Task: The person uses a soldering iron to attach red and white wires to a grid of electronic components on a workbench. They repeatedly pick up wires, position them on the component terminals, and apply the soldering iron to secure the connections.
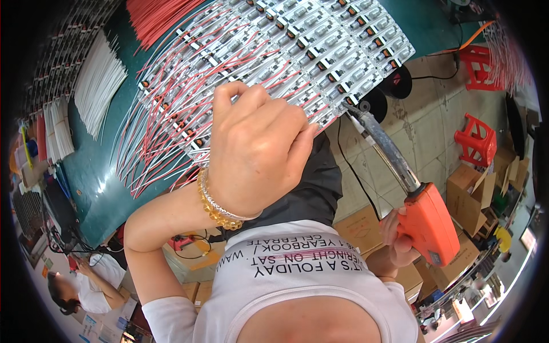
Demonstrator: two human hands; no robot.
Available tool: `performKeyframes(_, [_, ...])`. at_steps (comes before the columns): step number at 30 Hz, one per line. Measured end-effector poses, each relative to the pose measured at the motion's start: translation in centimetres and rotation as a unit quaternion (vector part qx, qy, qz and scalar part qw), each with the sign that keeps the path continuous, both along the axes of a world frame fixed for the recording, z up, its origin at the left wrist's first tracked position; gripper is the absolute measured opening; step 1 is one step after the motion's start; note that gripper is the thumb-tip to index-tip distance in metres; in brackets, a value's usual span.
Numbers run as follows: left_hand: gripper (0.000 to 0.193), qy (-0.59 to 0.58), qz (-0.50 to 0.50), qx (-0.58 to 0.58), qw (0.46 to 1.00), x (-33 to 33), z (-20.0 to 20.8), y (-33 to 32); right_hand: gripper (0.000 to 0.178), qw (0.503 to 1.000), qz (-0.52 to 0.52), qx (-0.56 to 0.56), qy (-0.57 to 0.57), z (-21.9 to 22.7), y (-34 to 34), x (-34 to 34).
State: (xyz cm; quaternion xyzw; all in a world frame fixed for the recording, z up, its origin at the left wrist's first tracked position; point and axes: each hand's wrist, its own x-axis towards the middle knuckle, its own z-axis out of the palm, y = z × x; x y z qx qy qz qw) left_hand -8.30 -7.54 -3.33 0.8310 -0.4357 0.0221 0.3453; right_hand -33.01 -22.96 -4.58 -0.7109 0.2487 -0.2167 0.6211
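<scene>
My right hand grips the handle of an orange soldering gun, whose long metal barrel points up and left. Its tip reaches the near right corner of a panel of small silvery modules set in close rows. Over that panel's near edge is my left hand, closed with its fingers curled down. What its fingertips pinch is hidden behind the hand. Thin red and white wires fan out to the left from many of the modules, some passing beneath my left hand.
On the green table lie a bundle of red wires and a bundle of white wires. Black round objects, red stools and cardboard boxes stand right. Another person sits at lower left.
</scene>
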Motion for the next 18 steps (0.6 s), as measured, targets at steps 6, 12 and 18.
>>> performKeyframes(6, [0.015,0.0,0.001,-0.001,1.0,0.2,0.0,0.1,0.071,0.997,0.062,-0.035,-0.023,-0.5,-0.8,0.1])
performKeyframes(12, [0.013,0.003,-0.002,-0.001,1.0,0.0,0.1,0.2,0.074,0.999,0.044,-0.006,-0.025,-0.5,-0.4,0.5])
performKeyframes(18, [0.012,0.083,-0.04,-0.064,0.994,0.9,0.3,0.6,0.073,0.998,0.036,0.019,-0.044,0.1,-0.2,2.4])
